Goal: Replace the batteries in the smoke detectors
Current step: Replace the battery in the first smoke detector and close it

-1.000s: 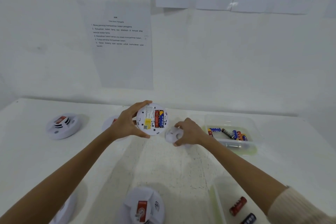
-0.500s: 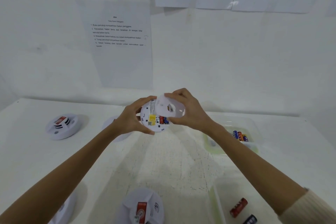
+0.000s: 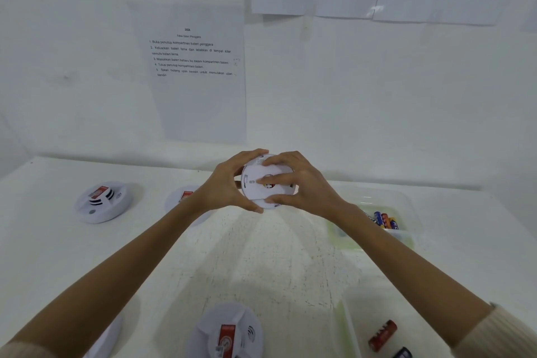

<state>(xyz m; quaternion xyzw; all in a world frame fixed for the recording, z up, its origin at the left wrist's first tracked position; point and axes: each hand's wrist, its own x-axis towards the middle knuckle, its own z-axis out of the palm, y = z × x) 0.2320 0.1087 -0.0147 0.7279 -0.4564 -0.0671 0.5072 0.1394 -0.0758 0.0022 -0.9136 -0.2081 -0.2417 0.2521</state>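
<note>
I hold the smoke detector (image 3: pixel 259 160) up above the far middle of the table (image 3: pixel 261 256), between both hands; my left hand (image 3: pixel 223 186) is curled round its left rim, fingers over the top edge and thumb under the bottom edge, a medium-wide clasp; my right hand (image 3: pixel 299 183) grips the round white cover plate (image 3: pixel 254 190) that lies against the detector's face, forefinger stretched across the plate, thumb pinching at its lower rim, the other fingers hooked over the top; a spot of red and yellow shows through a hole in the plate beside my forefinger.

Well to the left of the held detector a second detector (image 3: pixel 103 202) rests on the table with a red label on top; just left of it, partly behind my left wrist, a third detector (image 3: pixel 186 196); below it, near me, a fourth detector (image 3: pixel 229 331). To the right of the held detector, behind my right forearm, a clear tub (image 3: pixel 406 206) holds blue and orange batteries (image 3: pixel 385 219); lower right of it, a second tub (image 3: pixel 348 325) holds a red battery (image 3: pixel 382 336) and a dark battery (image 3: pixel 402 353). Above and left of it, an instruction sheet (image 3: pixel 191 67) hangs on the wall.
</note>
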